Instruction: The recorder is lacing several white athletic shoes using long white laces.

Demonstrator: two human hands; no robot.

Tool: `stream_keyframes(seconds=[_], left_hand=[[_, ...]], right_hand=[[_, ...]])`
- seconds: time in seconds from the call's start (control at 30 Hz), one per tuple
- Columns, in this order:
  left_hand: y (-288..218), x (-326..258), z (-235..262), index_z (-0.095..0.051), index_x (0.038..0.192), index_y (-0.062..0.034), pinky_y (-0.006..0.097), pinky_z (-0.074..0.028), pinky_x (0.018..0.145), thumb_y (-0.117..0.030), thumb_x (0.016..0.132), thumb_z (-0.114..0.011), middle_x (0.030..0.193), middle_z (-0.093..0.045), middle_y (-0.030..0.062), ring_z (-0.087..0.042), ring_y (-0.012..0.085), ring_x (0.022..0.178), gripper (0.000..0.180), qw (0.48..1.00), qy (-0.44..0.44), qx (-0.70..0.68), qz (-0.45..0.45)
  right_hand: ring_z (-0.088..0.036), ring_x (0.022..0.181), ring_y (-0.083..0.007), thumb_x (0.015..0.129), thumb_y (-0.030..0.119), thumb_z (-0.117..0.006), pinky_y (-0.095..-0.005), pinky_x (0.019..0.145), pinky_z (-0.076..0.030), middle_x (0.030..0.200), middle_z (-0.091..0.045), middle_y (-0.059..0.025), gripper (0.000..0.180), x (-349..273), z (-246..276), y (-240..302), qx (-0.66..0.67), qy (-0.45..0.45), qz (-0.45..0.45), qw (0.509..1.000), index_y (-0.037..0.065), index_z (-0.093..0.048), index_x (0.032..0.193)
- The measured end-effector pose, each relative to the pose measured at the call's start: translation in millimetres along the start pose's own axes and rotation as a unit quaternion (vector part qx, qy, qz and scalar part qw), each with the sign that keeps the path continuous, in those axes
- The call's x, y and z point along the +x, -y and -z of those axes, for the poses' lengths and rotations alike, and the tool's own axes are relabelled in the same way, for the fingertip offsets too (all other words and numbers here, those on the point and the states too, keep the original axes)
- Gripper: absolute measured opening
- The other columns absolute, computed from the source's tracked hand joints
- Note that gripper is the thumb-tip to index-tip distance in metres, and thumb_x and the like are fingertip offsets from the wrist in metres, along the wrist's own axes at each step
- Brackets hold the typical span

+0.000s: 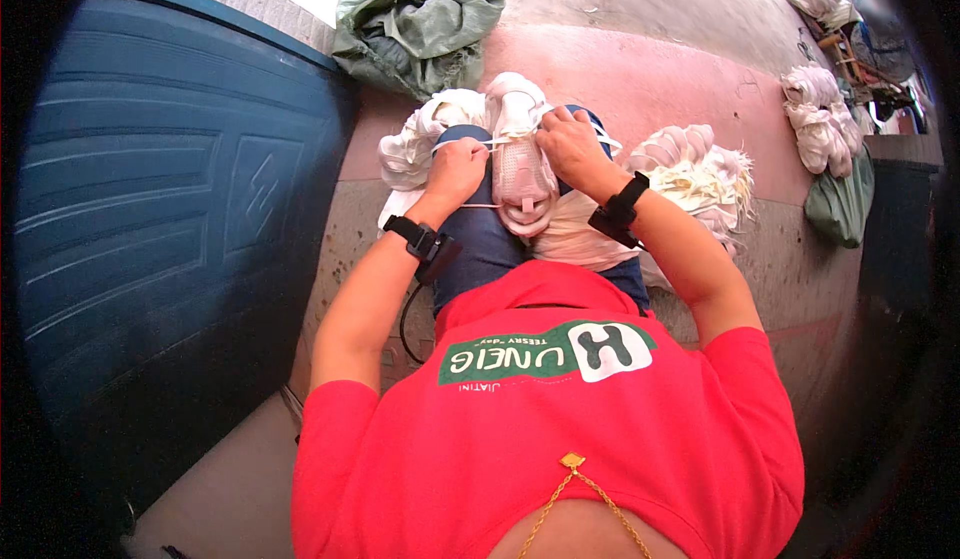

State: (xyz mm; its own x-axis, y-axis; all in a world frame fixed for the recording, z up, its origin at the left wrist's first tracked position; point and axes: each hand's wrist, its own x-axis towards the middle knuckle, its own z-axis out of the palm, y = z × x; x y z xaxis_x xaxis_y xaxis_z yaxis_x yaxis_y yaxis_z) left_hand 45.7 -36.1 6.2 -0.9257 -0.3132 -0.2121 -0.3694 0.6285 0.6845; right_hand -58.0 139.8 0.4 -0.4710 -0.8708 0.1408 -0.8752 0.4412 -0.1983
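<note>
A pale pink-and-white shoe (522, 171) lies between the person's thighs, over the blue jeans (478, 249), one rounded end close to the body. The left hand (461, 170) is closed in a loose fist at the shoe's left side, thumb and fingers pinched on a white lace (483, 144) that runs in to the upper. The right hand (572, 147) is curled against the other side, fingertips drawn together and apparently gripping lace too, though its knuckles hide the exact hold.

The likeliest trouble is an uneven pull: nothing solid is seen bracing the shoe, so a harder tug from one hand could twist it or slide it off the jeans. The pinch looks narrow — a thin lace could slip out of it, and the loose strands might cross or tangle. Other shoes crowd close on both sides, a white heap (437, 129) by the left knee and a bigger pile (692, 174) on the floor (640, 69) to the right; a dangling lace could snag there, or the shoe get mixed in if dropped.
</note>
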Motion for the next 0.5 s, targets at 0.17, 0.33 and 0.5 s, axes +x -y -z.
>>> stream_keyframes(seconds=[0.17,0.33,0.5], left_hand=[[3.4,7.6,-8.8,-0.062,0.079,-0.0027,0.038,-0.046,0.066,-0.020,0.076,-0.054,0.075,-0.060,0.0180,-0.059,0.0315,0.074,0.019,0.996,-0.062,0.058,-0.012],[-0.3,11.2,-9.2,-0.061,0.077,-0.0051,0.045,-0.045,0.064,-0.024,0.078,-0.048,0.076,-0.060,0.0183,-0.058,0.0349,0.073,0.022,0.997,-0.052,0.065,0.000],[-7.5,12.4,-11.5,-0.058,0.072,-0.0045,0.043,-0.045,0.062,-0.023,0.077,-0.051,0.072,-0.058,0.0175,-0.057,0.0349,0.070,0.020,0.988,-0.037,0.143,-0.035]], right_hand=[[-0.049,0.085,-0.0229,0.067,0.012,-0.054,-0.0378,0.068,-0.037,0.079,-0.053,-0.0071,0.006,-1.2,1.8,2.0,-0.010,0.011,-0.015,1.000,0.009,-0.059,0.069],[-0.050,0.084,-0.0236,0.072,0.015,-0.053,-0.0385,0.069,-0.037,0.079,-0.055,-0.0076,0.011,-1.6,-2.4,3.2,-0.002,-0.054,-0.087,0.995,0.008,-0.061,0.067],[-0.051,0.083,-0.0238,0.072,0.017,-0.053,-0.0386,0.069,-0.037,0.079,-0.056,-0.0080,0.012,-3.5,2.2,3.7,-0.007,-0.011,-0.091,0.996,0.009,-0.061,0.068]])
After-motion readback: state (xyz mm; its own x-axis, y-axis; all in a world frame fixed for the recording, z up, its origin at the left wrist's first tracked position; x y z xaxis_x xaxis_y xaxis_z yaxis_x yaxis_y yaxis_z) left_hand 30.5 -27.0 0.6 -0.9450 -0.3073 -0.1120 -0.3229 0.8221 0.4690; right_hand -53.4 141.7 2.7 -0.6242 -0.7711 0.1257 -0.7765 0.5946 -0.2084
